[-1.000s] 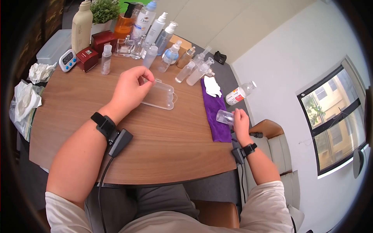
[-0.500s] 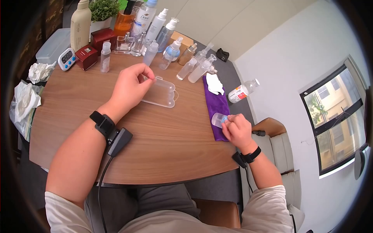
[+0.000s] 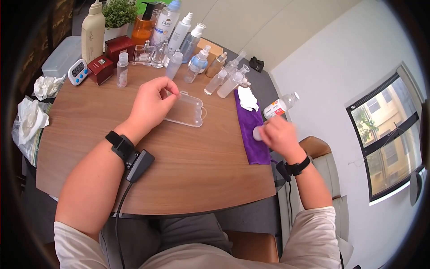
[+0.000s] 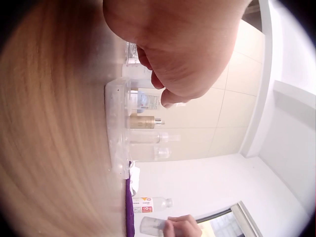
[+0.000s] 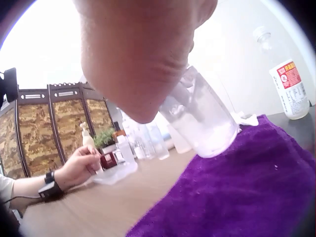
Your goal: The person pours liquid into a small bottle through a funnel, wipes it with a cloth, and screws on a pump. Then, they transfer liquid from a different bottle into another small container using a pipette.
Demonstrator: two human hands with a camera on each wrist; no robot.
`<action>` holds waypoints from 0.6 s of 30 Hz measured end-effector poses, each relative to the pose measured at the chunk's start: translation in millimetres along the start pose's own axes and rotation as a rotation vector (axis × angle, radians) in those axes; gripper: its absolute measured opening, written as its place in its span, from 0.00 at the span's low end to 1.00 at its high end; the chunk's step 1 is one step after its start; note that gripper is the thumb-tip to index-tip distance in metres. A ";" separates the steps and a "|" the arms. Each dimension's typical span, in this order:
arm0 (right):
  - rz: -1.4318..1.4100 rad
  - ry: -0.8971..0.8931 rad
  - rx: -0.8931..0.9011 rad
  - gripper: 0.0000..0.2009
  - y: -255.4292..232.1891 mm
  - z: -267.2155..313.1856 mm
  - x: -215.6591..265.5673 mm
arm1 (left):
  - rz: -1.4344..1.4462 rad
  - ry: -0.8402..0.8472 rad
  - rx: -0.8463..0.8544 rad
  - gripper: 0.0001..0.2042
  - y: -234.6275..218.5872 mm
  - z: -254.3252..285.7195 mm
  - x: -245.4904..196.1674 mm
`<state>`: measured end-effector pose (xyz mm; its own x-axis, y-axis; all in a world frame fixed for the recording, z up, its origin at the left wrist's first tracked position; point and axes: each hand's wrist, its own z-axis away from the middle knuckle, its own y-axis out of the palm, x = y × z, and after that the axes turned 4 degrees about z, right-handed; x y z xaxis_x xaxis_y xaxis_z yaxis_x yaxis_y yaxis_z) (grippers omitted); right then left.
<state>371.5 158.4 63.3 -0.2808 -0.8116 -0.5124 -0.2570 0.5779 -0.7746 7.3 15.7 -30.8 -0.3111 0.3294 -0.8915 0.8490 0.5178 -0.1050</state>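
I record the right hand (image 3: 280,136) gripping a clear container (image 5: 207,123) over the purple cloth (image 3: 258,154) at the right side of the wooden table (image 3: 201,179). Its fingers are bent and clamped on the container. In my head view the hand covers most of the container, so I take its attitude from the wrist views: tilted, rounded base lower, hand at the opposite end. My left wrist view shows a gap between base and cloth. I cannot tell whether any fingertip is inside the container.

The left hand (image 3: 152,105) is raised above the table, next to a clear plastic tray (image 3: 186,110) lying there. Its fingers are curled, thumb tip and index finger close together; I cannot tell whether anything is pinched between them. 1 black camera unit (image 3: 140,166) is strapped at each wrist.

Surroundings: a white cloth (image 3: 247,99) lies on the far end of the purple cloth. A labelled bottle (image 3: 280,106) stands on a dark surface just beyond. Along the far edge I note a frosted bottle (image 3: 174,66), 2 red boxes (image 3: 100,69) and a digital timer (image 3: 78,72).
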 end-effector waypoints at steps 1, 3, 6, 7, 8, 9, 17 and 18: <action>0.012 -0.124 0.161 0.14 1.9 0.7 6.2 | -0.003 0.000 0.003 0.03 0.9 0.2 0.1; -0.013 -0.171 0.151 0.15 2.7 -6.8 10.0 | 0.008 0.016 -0.001 0.03 2.9 -0.8 2.6; -0.051 -0.245 0.172 0.17 4.2 -24.2 12.3 | 0.012 0.031 -0.002 0.03 1.7 -0.5 3.9; -0.077 -0.257 0.186 0.17 7.9 -29.7 11.5 | 0.010 0.035 0.003 0.03 1.6 -0.6 2.9; -0.100 -0.269 0.198 0.16 10.9 -34.5 11.4 | 0.010 0.037 0.004 0.03 1.6 -0.5 2.3; -0.098 -0.268 0.197 0.16 14.4 -38.1 12.7 | -0.006 0.022 0.000 0.03 1.0 -0.4 1.7; -0.087 0.548 0.562 0.15 52.3 -56.5 -9.0 | -0.025 0.018 -0.011 0.03 -1.4 -0.1 1.9; -0.085 0.547 0.563 0.15 54.1 -48.4 -17.1 | -0.027 0.025 -0.014 0.03 -1.1 -0.6 3.2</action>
<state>317.6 207.7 48.1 -0.7339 -0.6091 -0.3007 0.1676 0.2666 -0.9491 5.1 16.7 -33.3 -0.3446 0.3342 -0.8773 0.8341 0.5378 -0.1227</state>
